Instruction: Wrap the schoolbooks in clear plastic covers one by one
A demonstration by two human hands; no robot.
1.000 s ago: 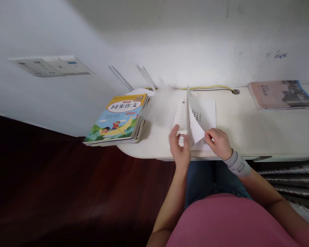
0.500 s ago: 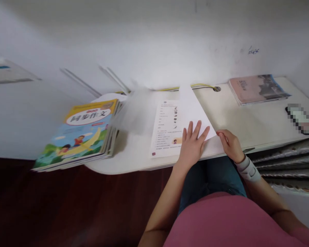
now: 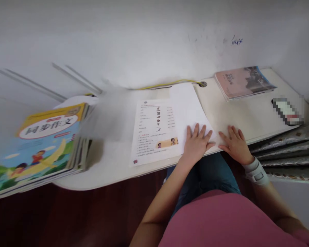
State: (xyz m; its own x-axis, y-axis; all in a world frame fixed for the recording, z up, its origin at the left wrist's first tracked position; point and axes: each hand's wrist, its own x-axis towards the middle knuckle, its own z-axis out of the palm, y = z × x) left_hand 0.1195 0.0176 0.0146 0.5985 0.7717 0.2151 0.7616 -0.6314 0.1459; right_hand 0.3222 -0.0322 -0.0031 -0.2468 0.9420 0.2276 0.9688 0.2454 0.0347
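Note:
My left hand [image 3: 196, 142] lies flat with spread fingers on a blank white flap of paper [image 3: 186, 106]. This flap covers the right part of a printed sheet [image 3: 154, 132], which shows lines of text and small pictures. To the right of the flap, my right hand [image 3: 234, 144] rests on the white table [image 3: 113, 154], its fingers apart and nothing in them. A light band circles the right wrist. Whether the flap is part of the printed sheet or a separate one, I cannot tell.
A stack of colourful books [image 3: 48, 144] stands at the left, beside a blurred see-through object [image 3: 110, 113]. Toward the back right lies a pink-covered book [image 3: 240, 82], with a pixelated phone [image 3: 287, 111] nearer the edge. A yellow cable [image 3: 167, 83] runs along the wall.
My right hand has let go of the paper's corner and now lies spread on the table. My left hand stays on the flap. The view has shifted, so the table's contents appear further left.

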